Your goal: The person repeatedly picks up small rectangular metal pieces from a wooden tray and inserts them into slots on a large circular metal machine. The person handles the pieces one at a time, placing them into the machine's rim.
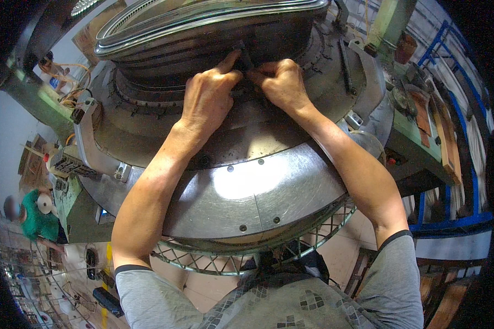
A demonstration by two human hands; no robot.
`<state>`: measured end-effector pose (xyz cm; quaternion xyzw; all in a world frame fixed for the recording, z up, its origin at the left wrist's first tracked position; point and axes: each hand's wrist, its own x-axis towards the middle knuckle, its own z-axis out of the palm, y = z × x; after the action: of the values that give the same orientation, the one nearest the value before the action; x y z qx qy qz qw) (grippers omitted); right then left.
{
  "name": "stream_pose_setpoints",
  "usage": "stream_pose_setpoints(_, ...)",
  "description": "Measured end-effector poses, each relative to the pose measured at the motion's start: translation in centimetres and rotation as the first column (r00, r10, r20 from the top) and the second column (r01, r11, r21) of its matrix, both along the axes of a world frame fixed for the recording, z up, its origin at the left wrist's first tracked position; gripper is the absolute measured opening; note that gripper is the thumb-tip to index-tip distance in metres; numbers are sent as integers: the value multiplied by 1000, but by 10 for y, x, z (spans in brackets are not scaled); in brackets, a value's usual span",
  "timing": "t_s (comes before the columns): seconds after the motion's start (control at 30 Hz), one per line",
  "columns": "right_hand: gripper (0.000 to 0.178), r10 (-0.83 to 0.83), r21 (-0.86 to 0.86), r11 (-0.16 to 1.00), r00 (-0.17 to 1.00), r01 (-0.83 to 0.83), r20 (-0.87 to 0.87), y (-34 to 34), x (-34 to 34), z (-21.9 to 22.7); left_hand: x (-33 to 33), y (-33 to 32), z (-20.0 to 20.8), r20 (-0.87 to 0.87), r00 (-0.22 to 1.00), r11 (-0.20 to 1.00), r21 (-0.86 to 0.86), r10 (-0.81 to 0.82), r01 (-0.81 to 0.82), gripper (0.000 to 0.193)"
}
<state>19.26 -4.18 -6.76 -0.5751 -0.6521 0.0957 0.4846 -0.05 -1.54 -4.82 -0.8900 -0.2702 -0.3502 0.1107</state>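
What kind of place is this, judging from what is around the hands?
Probably a textile or knitting workshop. Both hands, left hand and right hand, work at a large round metal machine with a wire guard ring; blue metal racks stand nearby.

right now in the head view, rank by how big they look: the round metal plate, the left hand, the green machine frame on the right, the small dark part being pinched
1. round metal plate
2. green machine frame
3. left hand
4. small dark part, mostly hidden by fingers

Frame versus hand is unsure: the frame is partly hidden.

glossy steel plate; matt dark metal cylinder
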Motion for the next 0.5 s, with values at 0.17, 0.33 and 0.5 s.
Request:
stream_pose_setpoints(0.17, 22, -31, -40, 999, 999, 32, 19, 3, 2, -1, 1, 0, -1, -10, 1000, 1000, -20, -1, 0, 33)
stream_pose_setpoints(0.33, 22, -28, -13, 1000, 1000, 28, 6, 4, 2, -3, 1, 1, -2, -8, 1000, 1000, 6, -5, 5, 32)
stream_pose_setpoints(0.5, 22, -35, -20, 999, 999, 36, 19, 3, 1, -2, 1, -1, 0, -12, 1000, 1000, -18, 1, -2, 31)
